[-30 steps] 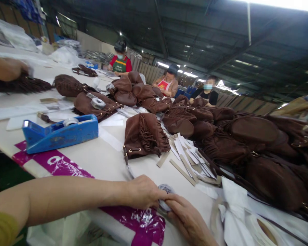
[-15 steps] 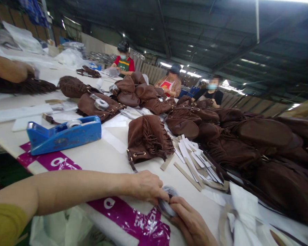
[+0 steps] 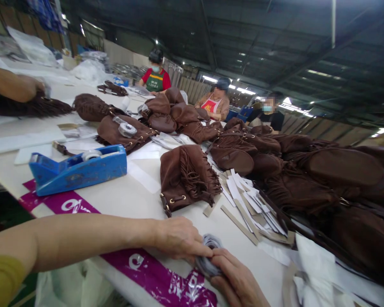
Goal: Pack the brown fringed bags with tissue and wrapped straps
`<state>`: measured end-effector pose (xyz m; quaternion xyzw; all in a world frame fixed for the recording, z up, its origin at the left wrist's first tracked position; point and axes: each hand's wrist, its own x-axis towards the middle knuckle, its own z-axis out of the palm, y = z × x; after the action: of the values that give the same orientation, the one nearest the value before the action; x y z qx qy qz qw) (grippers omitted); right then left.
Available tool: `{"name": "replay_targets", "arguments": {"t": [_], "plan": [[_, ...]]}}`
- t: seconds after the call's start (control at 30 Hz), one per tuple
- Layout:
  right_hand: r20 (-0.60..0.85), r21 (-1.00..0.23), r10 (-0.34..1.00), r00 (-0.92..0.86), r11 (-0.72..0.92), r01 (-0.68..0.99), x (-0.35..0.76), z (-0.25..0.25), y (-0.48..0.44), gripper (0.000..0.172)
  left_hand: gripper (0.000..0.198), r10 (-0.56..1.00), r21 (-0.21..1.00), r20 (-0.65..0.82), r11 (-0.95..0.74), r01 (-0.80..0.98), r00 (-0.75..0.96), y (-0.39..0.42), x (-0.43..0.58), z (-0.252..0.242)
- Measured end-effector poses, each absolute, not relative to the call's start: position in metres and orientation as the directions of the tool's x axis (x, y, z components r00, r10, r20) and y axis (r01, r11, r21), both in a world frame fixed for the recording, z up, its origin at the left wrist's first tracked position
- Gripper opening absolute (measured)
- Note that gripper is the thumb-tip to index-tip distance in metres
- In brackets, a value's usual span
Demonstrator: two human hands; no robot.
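Observation:
Both my hands meet at the near edge of the white table (image 3: 124, 196). My left hand (image 3: 177, 236) pinches a small grey roll of tape (image 3: 209, 256) from the left, fingers closed on it. My right hand (image 3: 238, 279) grips the same roll from the right and below. Just beyond them lies a brown fringed suede bag (image 3: 187, 175) with a gold ring. A fan of white and tan card strips (image 3: 246, 200) lies to its right.
A blue tape dispenser (image 3: 78, 168) stands at the left. Many brown fringed bags (image 3: 307, 179) are heaped at the right and back. Another person's hand (image 3: 22, 87) holds a fringed bag at far left; three masked people sit along the far side. Magenta printed plastic (image 3: 160, 279) hangs over the near edge.
My hands have stayed on the tape roll, turning it slightly between the fingers. The view has shifted a little, so the table's things sit slightly further right.

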<state>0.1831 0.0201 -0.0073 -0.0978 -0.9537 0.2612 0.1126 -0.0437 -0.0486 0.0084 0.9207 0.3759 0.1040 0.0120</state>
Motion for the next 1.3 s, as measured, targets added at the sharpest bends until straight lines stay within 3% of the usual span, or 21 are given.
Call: {"name": "replay_targets", "arguments": {"t": [0.07, 0.2, 0.23, 0.33, 0.5, 0.73, 0.93, 1.03, 1.17, 1.23, 1.3], "plan": [[0.131, -0.449, 0.268, -0.954, 0.875, 0.184, 0.181, -0.008, 0.019, 0.018, 0.013, 0.71, 0.096, 0.182, -0.701, 0.706, 0.68, -0.047, -0.045, 0.008], [0.097, -0.097, 0.487, -0.868, 0.872, 0.479, 0.175, -0.026, 0.009, 0.033, 0.014, 0.81, 0.134, 0.24, -0.574, 0.808, 0.536, -0.051, -0.018, -0.007], [0.103, -0.055, 0.52, -0.848, 0.854, 0.517, 0.174, -0.03, 0.008, 0.036, 0.017, 0.83, 0.154, 0.247, -0.543, 0.826, 0.5, -0.053, -0.012, -0.01], [0.106, -0.136, 0.462, -0.88, 0.884, 0.448, 0.177, -0.031, 0.008, 0.031, 0.016, 0.84, 0.168, 0.256, -0.527, 0.833, 0.479, -0.055, -0.009, -0.015], [0.118, -0.367, 0.274, -0.954, 0.905, 0.214, 0.182, -0.014, 0.018, 0.014, 0.015, 0.665, 0.106, 0.314, -0.734, 0.67, 0.678, -0.047, -0.053, -0.005], [0.119, -0.43, 0.234, -0.965, 0.888, 0.163, 0.177, -0.005, 0.019, 0.008, 0.046, 0.634, 0.086, 0.215, -0.77, 0.632, 0.743, -0.038, -0.072, 0.01], [0.033, -0.484, 0.211, -0.977, 0.859, 0.169, 0.17, 0.013, 0.023, 0.013, 0.013, 0.64, 0.009, 0.134, -0.764, 0.645, 0.757, -0.031, -0.057, 0.014], [0.064, -0.401, 0.259, -0.964, 0.891, 0.213, 0.168, 0.009, 0.019, 0.027, 0.015, 0.701, 0.009, 0.138, -0.707, 0.707, 0.699, -0.035, -0.041, 0.008], [0.147, -0.115, 0.459, -0.876, 0.888, 0.446, 0.167, -0.018, 0.004, 0.031, 0.007, 0.766, 0.03, 0.258, -0.616, 0.787, 0.589, -0.05, -0.018, -0.008], [0.223, -0.096, 0.468, -0.855, 0.884, 0.458, 0.169, -0.029, -0.001, 0.032, 0.005, 0.758, 0.015, 0.323, -0.602, 0.798, 0.566, -0.055, -0.017, -0.012], [0.25, -0.192, 0.424, -0.87, 0.903, 0.385, 0.171, -0.03, -0.001, 0.029, 0.012, 0.714, -0.02, 0.369, -0.633, 0.774, 0.595, -0.055, -0.025, -0.011]]}}
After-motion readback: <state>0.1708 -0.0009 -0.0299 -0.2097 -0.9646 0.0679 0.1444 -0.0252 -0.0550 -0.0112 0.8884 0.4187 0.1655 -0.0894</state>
